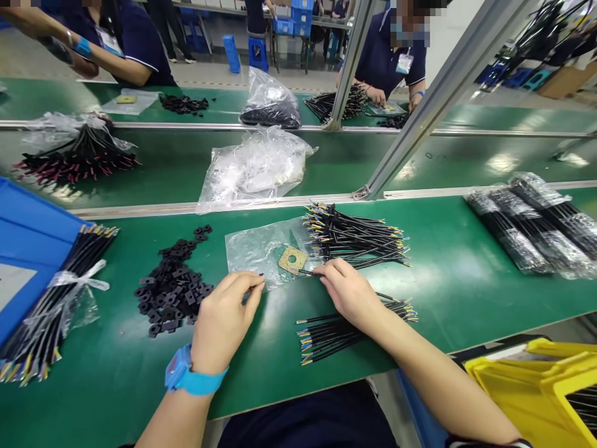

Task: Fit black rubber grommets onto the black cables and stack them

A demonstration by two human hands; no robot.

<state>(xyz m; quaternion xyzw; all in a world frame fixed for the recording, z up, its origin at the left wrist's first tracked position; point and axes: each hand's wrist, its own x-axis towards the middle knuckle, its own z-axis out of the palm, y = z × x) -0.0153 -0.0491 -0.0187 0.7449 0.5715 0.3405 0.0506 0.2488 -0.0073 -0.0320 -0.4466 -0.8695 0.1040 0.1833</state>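
Observation:
My right hand (347, 292) is closed on a short black cable (305, 272), whose end lies at the edge of a yellow sponge-like pad (292, 260) with a hole in its middle. This pad rests on a clear plastic bag (249, 249). My left hand (226, 320), wearing a blue wrist strap, is pinched at the bag's near edge. A tiny dark bit shows at its fingertips, too small to name. Left of that hand lies a heap of small black parts (175, 289). Cut cables (321, 339) with bared coloured wires lie below my right hand, and a larger pile of cables (359, 233) lies above it.
A tied cable bundle (51, 298) leans by a blue bin (32, 230) at left. Wrapped bundles (527, 230) lie at right, above a yellow crate (522, 386). A metal post (420, 112) slants up behind. Co-workers sit across the bench.

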